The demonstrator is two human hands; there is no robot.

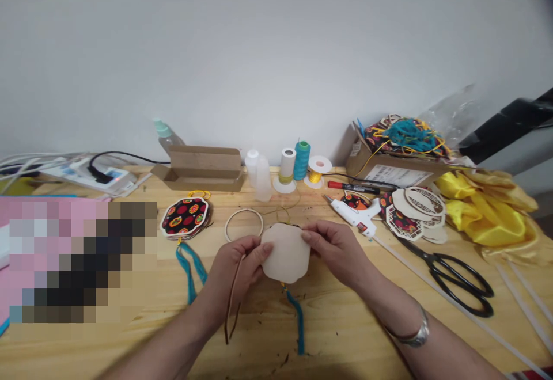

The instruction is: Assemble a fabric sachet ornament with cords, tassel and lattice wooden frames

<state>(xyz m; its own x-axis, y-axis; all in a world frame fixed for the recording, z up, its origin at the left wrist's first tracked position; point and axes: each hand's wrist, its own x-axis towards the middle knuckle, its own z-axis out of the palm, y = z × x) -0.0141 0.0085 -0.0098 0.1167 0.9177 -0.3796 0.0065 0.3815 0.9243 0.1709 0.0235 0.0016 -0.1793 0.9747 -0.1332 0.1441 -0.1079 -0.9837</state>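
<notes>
Both hands hold a pale, notched-edge pendant panel [286, 253] with its plain face toward me. My left hand [239, 268] grips its left edge, thumb on the face. My right hand [334, 249] pinches the upper right corner between thumb and fingers. From the panel's bottom hangs a teal tassel [298, 322] on a bit of yellow cord; more yellow cord [283, 214] runs out above it. A thin brown hoop [232, 302] hangs at my left hand; how it is held is hidden. A pale wooden ring [227, 225] lies just beyond that hand.
Left are a patterned pendant [185, 217] and open cardboard box [203, 181]. Behind stand white bottles [263, 178], a teal thread spool [301, 161] and yellow cord spool [317, 175]. Right lie a glue gun [356, 213], scissors [458, 276], wooden cutouts [417, 210] and yellow fabric [484, 207].
</notes>
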